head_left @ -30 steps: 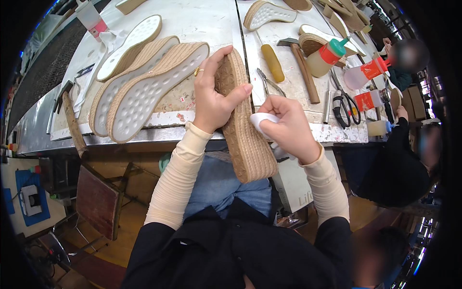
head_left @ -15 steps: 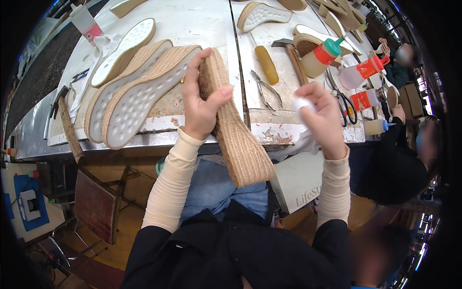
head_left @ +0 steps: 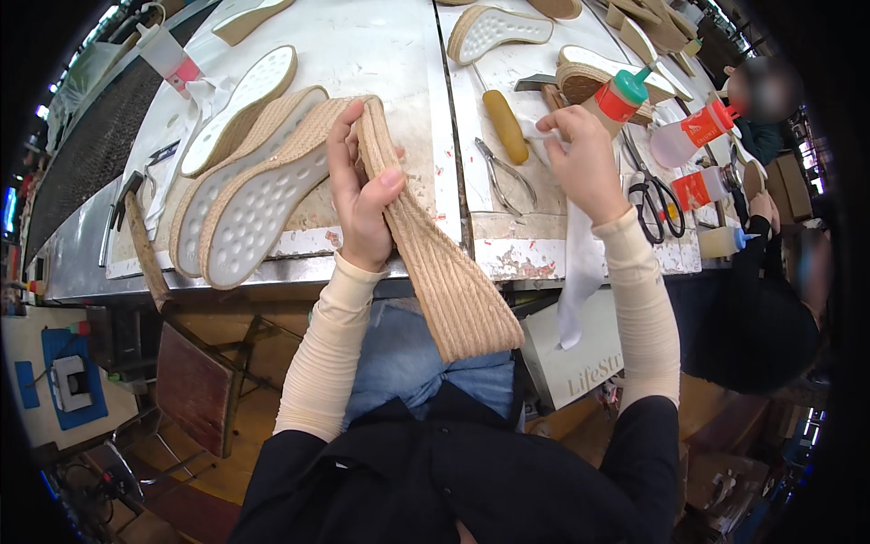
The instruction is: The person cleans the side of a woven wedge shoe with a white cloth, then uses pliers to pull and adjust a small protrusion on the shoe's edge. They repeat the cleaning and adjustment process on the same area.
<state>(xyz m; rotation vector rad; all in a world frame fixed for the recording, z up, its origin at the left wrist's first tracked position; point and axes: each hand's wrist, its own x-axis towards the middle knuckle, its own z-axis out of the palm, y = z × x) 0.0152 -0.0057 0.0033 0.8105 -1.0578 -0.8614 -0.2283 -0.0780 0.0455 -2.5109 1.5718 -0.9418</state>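
My left hand is closed round the narrow end of a rope-wrapped wedge shoe sole. Its thick heel end slants down toward me, past the table edge, braided side up. My right hand, to the right of the sole, has its fingers closed on a white cloth, whose tail hangs below the wrist over the table edge. Beside my left hand lie two wedge soles with white dimpled faces. Near my right hand are a yellow-handled tool, pincers and a hammer, its handle partly hidden.
To the right are a green-capped bottle, a red-capped bottle and black-handled scissors. Another hammer sticks out over the table's left edge. A stool stands below left. A co-worker's hands are at far right.
My right hand has moved a little up and away from the sole, and the cloth now hangs longer below it. The sole has turned slightly in my left hand, hiding its brown underside.
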